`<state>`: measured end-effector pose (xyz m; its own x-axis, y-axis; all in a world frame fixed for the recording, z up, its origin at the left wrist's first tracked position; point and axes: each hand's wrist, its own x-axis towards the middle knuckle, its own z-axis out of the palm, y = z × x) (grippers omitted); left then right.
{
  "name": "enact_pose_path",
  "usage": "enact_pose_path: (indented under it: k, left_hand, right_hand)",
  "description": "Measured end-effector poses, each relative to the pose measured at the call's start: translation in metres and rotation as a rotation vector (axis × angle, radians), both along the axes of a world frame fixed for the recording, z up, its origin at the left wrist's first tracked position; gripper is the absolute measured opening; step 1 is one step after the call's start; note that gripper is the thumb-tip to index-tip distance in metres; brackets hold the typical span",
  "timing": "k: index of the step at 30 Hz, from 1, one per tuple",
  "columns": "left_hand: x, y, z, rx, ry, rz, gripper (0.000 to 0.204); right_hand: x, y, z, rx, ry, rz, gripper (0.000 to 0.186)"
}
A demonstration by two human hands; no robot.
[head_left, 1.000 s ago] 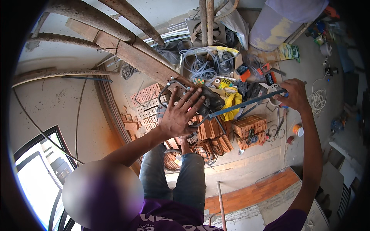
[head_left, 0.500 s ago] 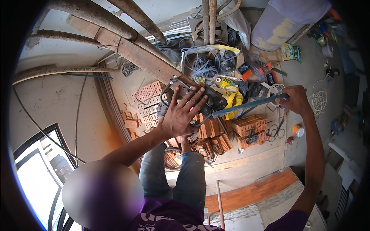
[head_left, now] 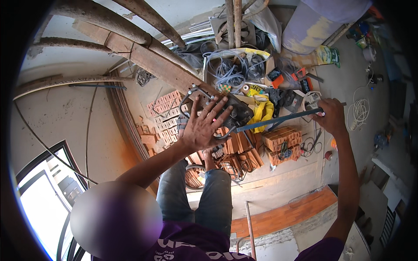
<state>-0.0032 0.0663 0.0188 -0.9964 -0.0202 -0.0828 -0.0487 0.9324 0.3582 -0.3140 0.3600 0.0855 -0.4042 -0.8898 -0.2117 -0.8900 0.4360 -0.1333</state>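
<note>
My left hand (head_left: 201, 129) lies palm down with fingers spread, over a dark bent metal rod (head_left: 183, 104) at the lower end of a wooden plank (head_left: 143, 63). Bolts (head_left: 194, 89) stick up from the plank close to my fingertips. Off to the right, my right hand (head_left: 333, 116) is closed around a long blue-grey metal bar (head_left: 278, 119). The bar's far end meets the curved end of the rod just right of my left hand. My left palm hides part of the rod, so its full shape cannot be seen.
Stacked orange bricks (head_left: 283, 141) stand on the floor below the plank. Beyond them are a box of clear tubing (head_left: 226, 71), yellow bags (head_left: 263, 113) and a large bucket (head_left: 311, 30). Metal poles (head_left: 104, 21) cross the upper left. A white cable coil (head_left: 359, 111) lies at right.
My right hand and forearm have shifted slightly down and left with the bar. The forearm now covers most of a small orange-and-white container. My left hand stays spread in nearly the same place.
</note>
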Motion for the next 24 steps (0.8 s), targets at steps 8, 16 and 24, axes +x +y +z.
enact_pose_path:
  k: [8, 16, 24]
  left_hand:
    - [0.002, 0.000, -0.004, -0.005, 0.027, -0.009, 0.096]
    - [0.004, -0.003, -0.001, -0.028, 0.050, -0.010, 0.093]
    - [0.009, -0.001, -0.008, -0.030, 0.080, -0.012, 0.094]
  right_hand:
    - [-0.006, -0.017, 0.045, 0.189, -0.151, -0.132, 0.043]
    - [-0.002, 0.019, 0.022, -0.030, 0.088, -0.129, 0.045]
    - [0.036, 0.049, 0.017, -0.035, 0.145, -0.236, 0.040]
